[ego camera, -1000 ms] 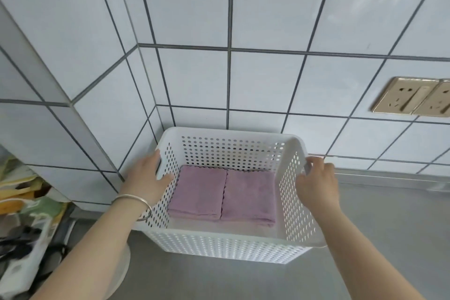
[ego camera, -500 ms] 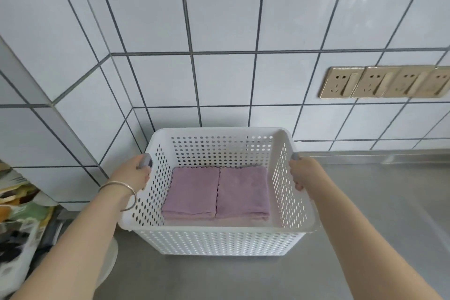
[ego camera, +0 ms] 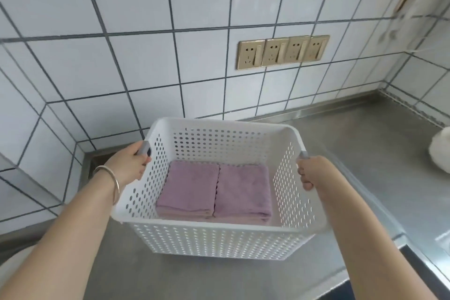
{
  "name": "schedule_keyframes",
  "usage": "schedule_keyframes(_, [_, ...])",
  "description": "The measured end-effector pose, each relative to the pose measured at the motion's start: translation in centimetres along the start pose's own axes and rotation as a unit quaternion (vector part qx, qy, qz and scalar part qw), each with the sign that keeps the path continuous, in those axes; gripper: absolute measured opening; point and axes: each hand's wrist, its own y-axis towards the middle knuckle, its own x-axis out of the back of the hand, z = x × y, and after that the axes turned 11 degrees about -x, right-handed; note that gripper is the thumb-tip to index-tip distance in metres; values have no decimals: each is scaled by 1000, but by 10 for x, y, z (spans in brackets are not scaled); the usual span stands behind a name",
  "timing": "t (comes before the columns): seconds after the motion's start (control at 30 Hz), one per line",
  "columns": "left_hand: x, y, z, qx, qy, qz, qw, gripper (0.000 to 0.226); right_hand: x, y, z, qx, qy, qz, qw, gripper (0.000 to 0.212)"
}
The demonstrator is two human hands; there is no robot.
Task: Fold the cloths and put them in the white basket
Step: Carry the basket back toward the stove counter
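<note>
Purple cloths [ego camera: 214, 190] lie folded side by side in the white basket [ego camera: 219, 229], gripped at both handles, left hand [ego camera: 129, 165] and right hand [ego camera: 314, 172] curled tight, above the steel counter [ego camera: 365, 153]; folding looks finished, setting down comes next.

Single head-worn wide-angle view, looking forward and steeply down, close over the white basket [ego camera: 219, 229] on the steel table [ego camera: 365, 143], tiled wall [ego camera: 146, 68] far, scene tilted.
</note>
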Motion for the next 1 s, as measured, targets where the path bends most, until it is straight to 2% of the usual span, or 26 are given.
schedule_keyframes(0.17, [-17,-1,-13,-75,12,118,990,28,14,-61,-70,-26,97,-86,991,29])
schedule_keyframes(0.27, [-29,-14,-28,-133,16,206,969,21,9,-114,-122,-72,164,-142,973,30])
schedule_keyframes(0.33, [-39,-29,-32,-147,19,255,956,26,5,-152,-160,-105,203,-177,957,31])
schedule_keyframes(0.4, [-52,-52,-34,-163,30,314,935,20,3,-194,-197,-139,227,-202,942,30])
schedule_keyframes(0.47, [-66,-82,-41,-181,27,359,915,16,0,-238,-235,-162,270,-235,920,30])
schedule_keyframes(0.57, [-91,-127,-47,-206,26,410,888,32,-7,-298,-284,-184,326,-286,882,29])
schedule_keyframes(0.67, [-108,-170,-46,-214,16,454,865,38,-14,-350,-325,-205,357,-331,849,29])
schedule_keyframes(0.87, [-121,-270,-52,-236,43,558,794,33,-46,-446,-406,-265,445,-377,768,34])
schedule_keyframes(1.0, [-111,-346,-44,-296,68,574,761,30,-88,-513,-452,-251,502,-406,721,28])
